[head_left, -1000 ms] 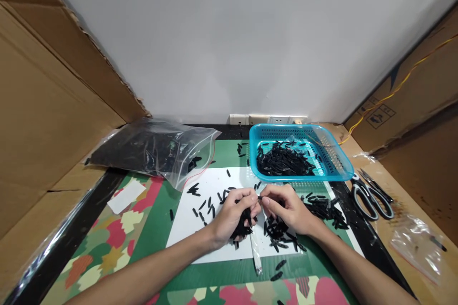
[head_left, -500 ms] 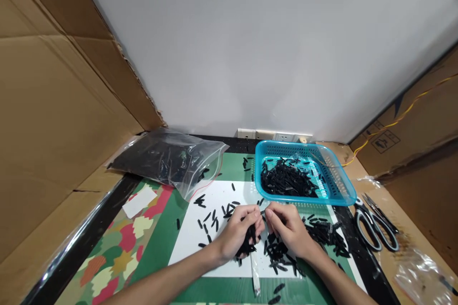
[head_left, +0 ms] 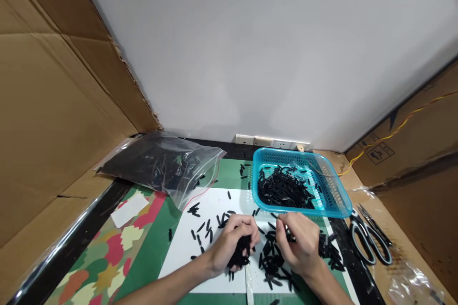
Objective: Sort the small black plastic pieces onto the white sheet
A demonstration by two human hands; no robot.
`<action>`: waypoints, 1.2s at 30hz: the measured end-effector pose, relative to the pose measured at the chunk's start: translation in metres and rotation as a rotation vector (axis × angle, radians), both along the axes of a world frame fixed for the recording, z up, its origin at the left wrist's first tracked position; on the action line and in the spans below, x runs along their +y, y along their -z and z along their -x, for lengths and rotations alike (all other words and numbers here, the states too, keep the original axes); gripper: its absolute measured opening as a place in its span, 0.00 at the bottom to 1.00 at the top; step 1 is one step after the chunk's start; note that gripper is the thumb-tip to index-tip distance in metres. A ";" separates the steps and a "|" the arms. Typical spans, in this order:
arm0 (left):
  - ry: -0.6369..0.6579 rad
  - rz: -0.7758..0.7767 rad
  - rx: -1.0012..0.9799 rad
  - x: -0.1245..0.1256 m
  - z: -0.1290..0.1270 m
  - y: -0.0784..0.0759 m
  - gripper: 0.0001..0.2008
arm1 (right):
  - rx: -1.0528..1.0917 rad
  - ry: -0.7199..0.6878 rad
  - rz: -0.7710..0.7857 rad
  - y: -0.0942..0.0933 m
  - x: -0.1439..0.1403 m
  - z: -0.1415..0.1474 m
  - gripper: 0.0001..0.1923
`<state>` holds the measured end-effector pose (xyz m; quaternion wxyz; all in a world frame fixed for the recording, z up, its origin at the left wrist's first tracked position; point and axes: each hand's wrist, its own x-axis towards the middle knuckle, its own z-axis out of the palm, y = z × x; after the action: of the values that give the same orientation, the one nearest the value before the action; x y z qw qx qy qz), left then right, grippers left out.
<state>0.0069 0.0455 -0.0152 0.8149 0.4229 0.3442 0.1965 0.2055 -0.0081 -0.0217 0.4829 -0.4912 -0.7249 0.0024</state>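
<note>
Step in hand looks like sorting through small black pieces [head_left: 271, 263] by hand. Left hand [head_left: 234, 243] curled round a dark clump [head_left: 239, 253], fingers folded over it, clump's lower end poking out beneath them. Right hand [head_left: 299, 242] is apart, just right of the left fingers; thumb and forefinger tips bent close together, can't tell if they pinch a piece. Loose pieces lie on white sheet [head_left: 179, 257] below and between both sets of fingers; blue basket [head_left: 300, 211] sits just beyond the right fingers. Next move probably calls for a fine fingertip grip, left fist kept firm. Versus half a second ago: fingertips nearly met; now right hand has pulled away rightward, left keeps its clump.
</note>
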 end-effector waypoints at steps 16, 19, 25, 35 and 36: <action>0.081 -0.102 0.019 0.000 -0.003 -0.003 0.22 | -0.080 0.126 -0.046 -0.008 -0.002 -0.010 0.16; 0.115 -0.144 0.054 -0.003 0.000 0.003 0.21 | -0.040 -0.171 0.082 -0.002 -0.008 0.013 0.19; -0.021 -0.022 0.107 -0.004 0.002 0.010 0.16 | 0.078 -0.277 0.265 -0.006 -0.011 0.018 0.14; -0.026 0.088 0.126 -0.002 -0.003 0.002 0.22 | 0.059 -0.267 0.324 -0.005 -0.010 0.012 0.10; -0.012 0.062 0.106 -0.003 -0.004 0.002 0.20 | 0.060 -0.258 0.324 -0.005 -0.010 0.012 0.10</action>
<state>0.0107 0.0427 -0.0171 0.8070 0.4054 0.3952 0.1681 0.1940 -0.0186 -0.0171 0.4145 -0.4652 -0.7573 0.1956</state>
